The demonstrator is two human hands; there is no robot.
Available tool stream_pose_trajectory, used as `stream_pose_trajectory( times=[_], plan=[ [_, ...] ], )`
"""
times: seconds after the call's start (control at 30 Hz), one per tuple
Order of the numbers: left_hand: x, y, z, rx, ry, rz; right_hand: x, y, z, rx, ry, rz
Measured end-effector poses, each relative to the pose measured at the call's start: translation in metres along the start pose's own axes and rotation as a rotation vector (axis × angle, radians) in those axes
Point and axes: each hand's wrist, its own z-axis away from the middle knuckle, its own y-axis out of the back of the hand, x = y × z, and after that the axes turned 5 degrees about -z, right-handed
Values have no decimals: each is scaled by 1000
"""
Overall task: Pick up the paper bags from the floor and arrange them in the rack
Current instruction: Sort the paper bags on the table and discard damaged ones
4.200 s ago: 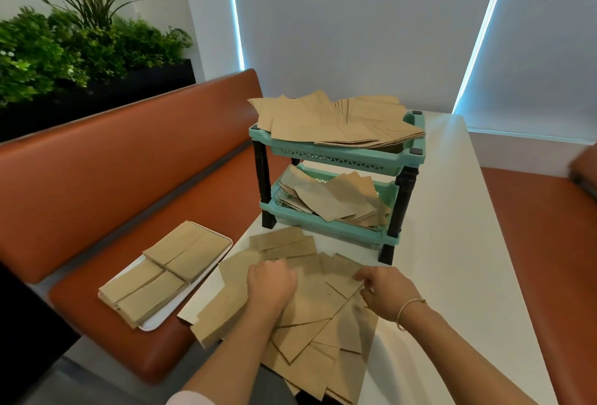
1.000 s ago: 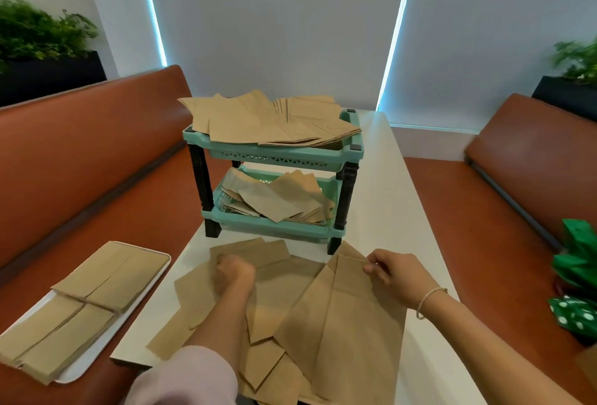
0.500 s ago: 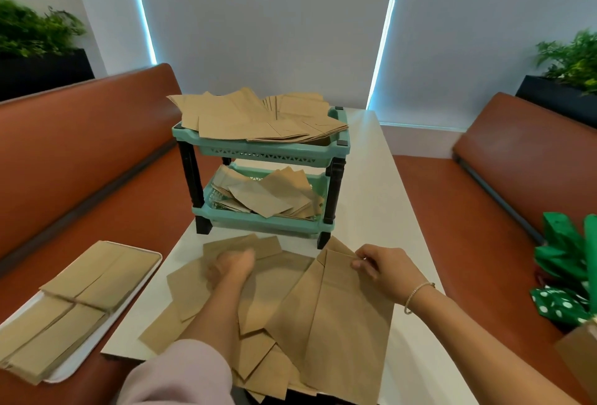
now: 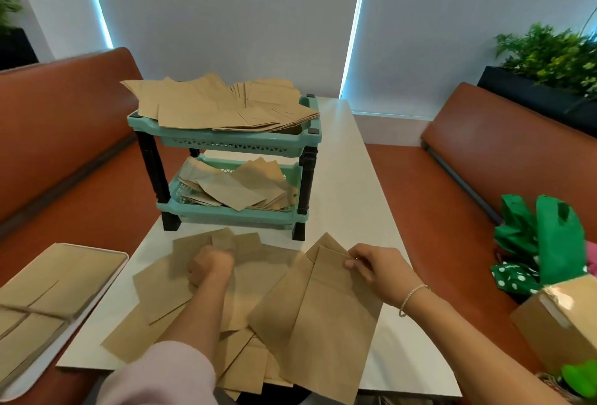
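White table [image 4: 349, 197] between orange benches, rack [image 4: 226, 141] full of bags. Right hand [image 4: 378, 270] pinching top bag [image 4: 326, 314], left hand [image 4: 210, 267] curled, fingers gripping another bag [image 4: 161, 278].

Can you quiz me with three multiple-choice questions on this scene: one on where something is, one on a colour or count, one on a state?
1. Where does the rack stand?
A. on the white table
B. on the orange bench
C. on the floor

2. What colour are the rack's shelves?
A. red
B. teal
C. yellow

3. What is the right hand doing?
A. hanging idle
B. pinching the top edge of a large paper bag
C. lifting the rack

Answers:
1 A, its black legs rest on the tabletop.
2 B, both tiers are teal plastic.
3 B, the fingers close on the bag's upper edge, while the left hand rests curled on the spread bags.
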Motion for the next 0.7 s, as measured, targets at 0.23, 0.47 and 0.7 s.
stream_pose_trajectory(
  times=[0.23,0.47,0.7],
  plan=[
    [7,47,30,-89,-104,336,0,2,-4,-7,22,-70],
    [15,77,112,-351,-459,613,6,33,-2,-47,127,-151],
    [65,39,224,-499,-631,579,48,76,16,123,173,-224]
  ],
)
